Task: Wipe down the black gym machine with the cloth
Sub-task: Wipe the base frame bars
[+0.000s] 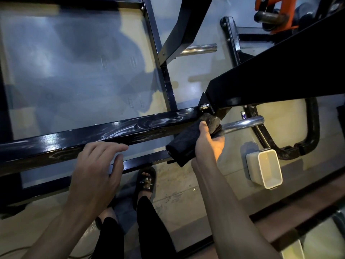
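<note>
Here, looking down from my head camera, I see a glossy black steel gym machine frame (104, 131) whose long square beam runs across the view, streaked with wet wipe marks. My right hand (209, 144) grips a folded dark grey-black terry cloth (186, 144), fingers curled round it, and presses its upper end against the bolted joint where the beam meets a slanting black arm. A polished chrome peg (244, 123) sticks out just beside the cloth. My left hand (97, 169) rests on the beam with its fingers spread and relaxed, holding nothing. Below, a foot in a black slide sandal (146, 181) stands on the floor. A white rectangular plastic tub (268, 169) sits near the machine's curved base tube.
</note>
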A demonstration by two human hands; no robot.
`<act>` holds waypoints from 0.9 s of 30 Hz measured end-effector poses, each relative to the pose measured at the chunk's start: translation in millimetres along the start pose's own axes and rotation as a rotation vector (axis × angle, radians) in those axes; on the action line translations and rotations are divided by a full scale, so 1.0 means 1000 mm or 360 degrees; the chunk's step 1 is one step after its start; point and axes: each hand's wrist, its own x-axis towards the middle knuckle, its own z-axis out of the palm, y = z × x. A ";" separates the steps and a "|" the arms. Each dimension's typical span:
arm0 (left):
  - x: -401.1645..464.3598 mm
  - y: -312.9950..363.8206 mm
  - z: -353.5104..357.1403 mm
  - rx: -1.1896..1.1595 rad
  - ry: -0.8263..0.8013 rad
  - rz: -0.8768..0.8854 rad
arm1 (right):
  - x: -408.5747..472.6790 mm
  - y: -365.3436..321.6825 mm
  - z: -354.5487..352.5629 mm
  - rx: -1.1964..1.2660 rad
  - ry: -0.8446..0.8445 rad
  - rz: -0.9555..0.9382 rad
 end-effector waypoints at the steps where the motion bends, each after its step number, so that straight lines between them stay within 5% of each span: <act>1: -0.001 0.000 0.000 -0.0003 0.0000 -0.0007 | 0.002 -0.002 0.003 0.0046 -0.0042 0.0000; 12: -0.006 0.001 -0.009 -0.0038 0.0020 -0.0023 | 0.009 0.010 -0.005 -0.0022 0.0108 0.0177; 16: -0.004 -0.004 -0.014 -0.0005 0.0035 -0.0024 | 0.001 -0.003 -0.043 -0.0687 -0.0100 -0.0321; 21: -0.011 -0.002 -0.008 -0.0046 0.0026 -0.0055 | -0.007 -0.042 -0.043 -0.1652 -0.0390 -0.1316; 27: -0.010 0.003 -0.001 -0.0088 0.0034 -0.0073 | -0.004 -0.084 0.001 -0.2335 -0.0404 -0.1685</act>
